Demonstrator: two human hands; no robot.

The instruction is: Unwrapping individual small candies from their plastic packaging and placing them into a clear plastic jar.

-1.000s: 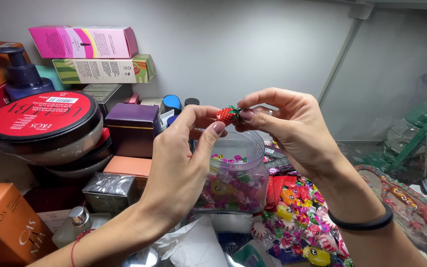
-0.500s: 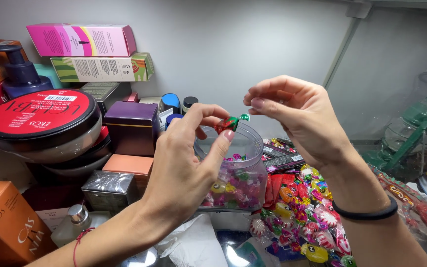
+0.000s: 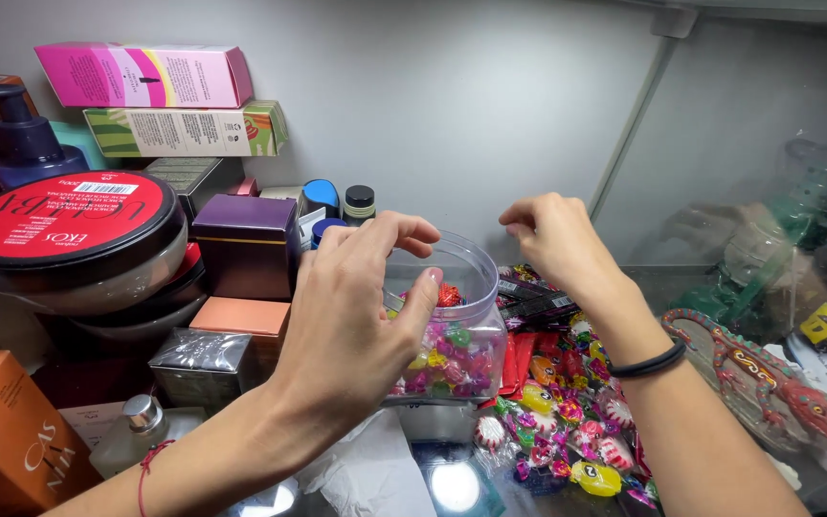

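My left hand (image 3: 356, 306) hovers over the mouth of a clear plastic jar (image 3: 471, 335), fingers spread, thumb pointing down by the near rim, holding nothing. A red wrapped candy (image 3: 448, 295) sits just past the thumb tip inside the jar, above a layer of several colourful wrapped candies (image 3: 447, 364). My right hand (image 3: 552, 239) is raised to the right of the jar's rim. Its fingers are curled together and nothing shows in them. A black band circles that wrist.
A pile of wrapped candies (image 3: 567, 421) lies right of the jar. Left stand a purple box (image 3: 246, 244), red-lidded tubs (image 3: 64, 230), a pump bottle (image 3: 23, 144), stacked cartons (image 3: 145, 75) and an orange box (image 3: 2, 436). A beaded lizard figure (image 3: 768, 369) lies at right.
Both hands held the red candy with green ends above the jar. They have since parted and lowered, and the candy is now inside the jar.
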